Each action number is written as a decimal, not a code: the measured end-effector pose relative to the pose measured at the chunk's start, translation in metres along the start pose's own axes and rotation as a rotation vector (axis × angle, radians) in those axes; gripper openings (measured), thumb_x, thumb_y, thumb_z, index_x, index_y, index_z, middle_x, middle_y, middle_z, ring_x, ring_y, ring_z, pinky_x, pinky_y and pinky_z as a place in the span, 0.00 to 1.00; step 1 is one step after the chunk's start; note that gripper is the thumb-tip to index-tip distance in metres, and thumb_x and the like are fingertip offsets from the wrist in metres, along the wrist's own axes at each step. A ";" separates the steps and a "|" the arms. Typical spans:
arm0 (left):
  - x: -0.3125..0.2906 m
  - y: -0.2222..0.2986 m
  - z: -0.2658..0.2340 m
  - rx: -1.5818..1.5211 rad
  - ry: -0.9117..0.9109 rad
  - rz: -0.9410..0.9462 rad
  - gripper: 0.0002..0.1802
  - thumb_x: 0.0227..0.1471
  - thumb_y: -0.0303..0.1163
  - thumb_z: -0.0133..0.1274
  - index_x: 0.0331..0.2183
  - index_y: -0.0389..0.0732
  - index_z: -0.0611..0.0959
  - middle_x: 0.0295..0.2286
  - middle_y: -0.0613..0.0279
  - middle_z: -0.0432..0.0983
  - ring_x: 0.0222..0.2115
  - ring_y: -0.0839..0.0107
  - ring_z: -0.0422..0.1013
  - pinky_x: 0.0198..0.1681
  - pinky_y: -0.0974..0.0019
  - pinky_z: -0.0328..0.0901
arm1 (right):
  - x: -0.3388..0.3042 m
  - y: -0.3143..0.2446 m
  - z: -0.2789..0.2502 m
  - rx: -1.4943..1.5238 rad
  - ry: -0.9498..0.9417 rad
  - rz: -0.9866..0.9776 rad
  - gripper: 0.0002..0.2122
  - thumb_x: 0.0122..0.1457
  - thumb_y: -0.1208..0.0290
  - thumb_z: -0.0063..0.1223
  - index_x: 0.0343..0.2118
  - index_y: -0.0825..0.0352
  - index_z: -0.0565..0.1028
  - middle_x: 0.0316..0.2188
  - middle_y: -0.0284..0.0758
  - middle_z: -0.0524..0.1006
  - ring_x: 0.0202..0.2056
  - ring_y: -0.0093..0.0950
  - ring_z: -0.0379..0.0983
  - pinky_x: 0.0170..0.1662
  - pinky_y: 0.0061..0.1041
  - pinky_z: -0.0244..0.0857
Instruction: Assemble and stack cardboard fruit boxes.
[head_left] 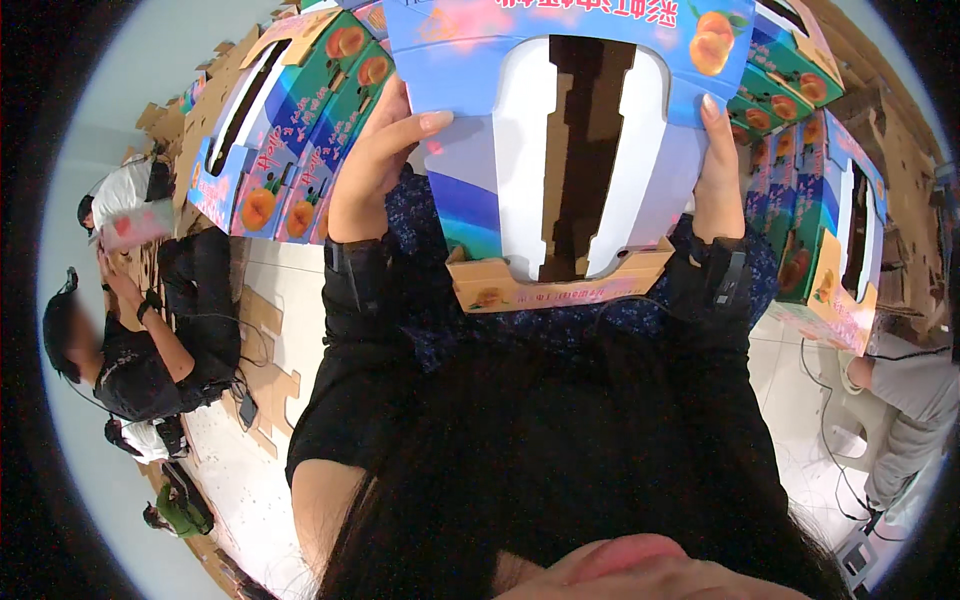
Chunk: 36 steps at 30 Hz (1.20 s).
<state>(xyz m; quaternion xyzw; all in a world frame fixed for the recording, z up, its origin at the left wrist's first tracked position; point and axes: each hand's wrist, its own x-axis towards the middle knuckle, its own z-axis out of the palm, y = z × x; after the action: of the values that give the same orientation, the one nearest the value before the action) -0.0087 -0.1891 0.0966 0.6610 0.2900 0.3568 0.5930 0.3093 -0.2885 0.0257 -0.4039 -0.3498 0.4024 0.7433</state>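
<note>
At the far left, co-workers sit beside a pale wall, among them a person in black [140,375] in a dark cap, hands raised. Pale tiled floor [225,445] opens out between that person and the wearer's left arm, broken by flattened brown cardboard [262,350] and a thin dark cable. Above this floor, a left-hand group of printed cartons [290,150], blue and green with orange fruit, crowds close to the wearer's left hand [375,175], leaving little sideways room there.

That hand is closed on the left edge of a blue carton [520,170], thumb laid over the printed face and fingers mostly hidden. The carton stands at upper centre, in front of the wearer's body, its upper edge running out of view. White panels frame a long, notched dark opening down its middle; a tan cardboard lip crosses its lower edge, above a dark blue floral cloth [420,225].

On the opposite edge, the wearer's right hand [720,175] grips the same carton, thumb resting on its face, the other fingers out of sight. A narrow gap separates this hand from the right-hand cartons [835,215], which show similar slots and fruit prints. Below them, more pale tile shows beside the wearer's right sleeve, crossed by a looping black cable [822,440]. At the far right sits a person in grey trousers [915,395], close beneath stacked brown cardboard [910,215].
</note>
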 end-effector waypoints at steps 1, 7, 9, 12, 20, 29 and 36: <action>0.001 -0.002 0.000 -0.017 0.007 0.005 0.36 0.44 0.39 0.55 0.54 0.38 0.63 0.42 0.61 0.68 0.39 0.73 0.66 0.36 0.72 0.62 | -0.001 -0.001 0.002 -0.003 0.001 -0.001 0.28 0.56 0.55 0.51 0.53 0.69 0.62 0.47 0.40 0.70 0.45 0.29 0.70 0.48 0.28 0.65; -0.001 -0.036 -0.018 -0.136 0.131 0.056 0.36 0.41 0.41 0.53 0.52 0.35 0.66 0.43 0.60 0.69 0.44 0.70 0.65 0.47 0.69 0.58 | -0.015 0.002 -0.010 -0.395 -0.343 0.196 0.43 0.49 0.61 0.60 0.63 0.67 0.45 0.57 0.42 0.58 0.57 0.33 0.55 0.58 0.31 0.51; -0.017 -0.047 -0.024 -0.237 0.287 0.089 0.38 0.39 0.40 0.52 0.52 0.34 0.66 0.44 0.57 0.69 0.47 0.67 0.64 0.51 0.67 0.57 | -0.023 -0.004 -0.012 -0.537 -0.530 0.195 0.43 0.49 0.61 0.60 0.63 0.68 0.46 0.57 0.42 0.59 0.57 0.33 0.55 0.58 0.31 0.51; -0.036 -0.068 -0.057 -0.382 0.411 0.202 0.33 0.41 0.39 0.48 0.49 0.31 0.68 0.42 0.52 0.71 0.41 0.63 0.70 0.44 0.64 0.65 | -0.015 0.007 -0.021 -0.613 -0.764 0.372 0.41 0.52 0.57 0.58 0.62 0.68 0.46 0.57 0.42 0.59 0.56 0.32 0.57 0.57 0.30 0.53; -0.086 -0.110 -0.108 -0.524 0.883 0.454 0.33 0.47 0.47 0.42 0.49 0.32 0.68 0.41 0.49 0.72 0.39 0.55 0.72 0.42 0.54 0.67 | -0.017 0.018 -0.015 -0.267 -0.821 0.349 0.39 0.50 0.57 0.57 0.62 0.66 0.52 0.58 0.39 0.59 0.57 0.30 0.57 0.58 0.30 0.51; -0.102 -0.113 -0.105 -0.730 0.829 0.411 0.34 0.44 0.53 0.44 0.49 0.40 0.69 0.42 0.53 0.70 0.42 0.57 0.69 0.44 0.53 0.65 | -0.086 0.067 0.041 0.039 -0.250 0.355 0.42 0.44 0.57 0.63 0.59 0.67 0.53 0.55 0.35 0.63 0.57 0.31 0.59 0.59 0.31 0.54; -0.075 -0.094 -0.033 -0.682 0.423 0.104 0.46 0.46 0.63 0.45 0.55 0.36 0.62 0.51 0.49 0.64 0.51 0.54 0.63 0.55 0.49 0.55 | -0.110 0.053 -0.040 0.620 0.158 0.039 0.34 0.50 0.61 0.50 0.57 0.75 0.53 0.49 0.45 0.66 0.51 0.32 0.62 0.54 0.33 0.56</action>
<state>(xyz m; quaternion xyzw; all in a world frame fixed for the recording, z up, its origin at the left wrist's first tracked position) -0.0749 -0.2184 -0.0048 0.3520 0.2367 0.5904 0.6867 0.2792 -0.3795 -0.0602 -0.1945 -0.1440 0.4715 0.8480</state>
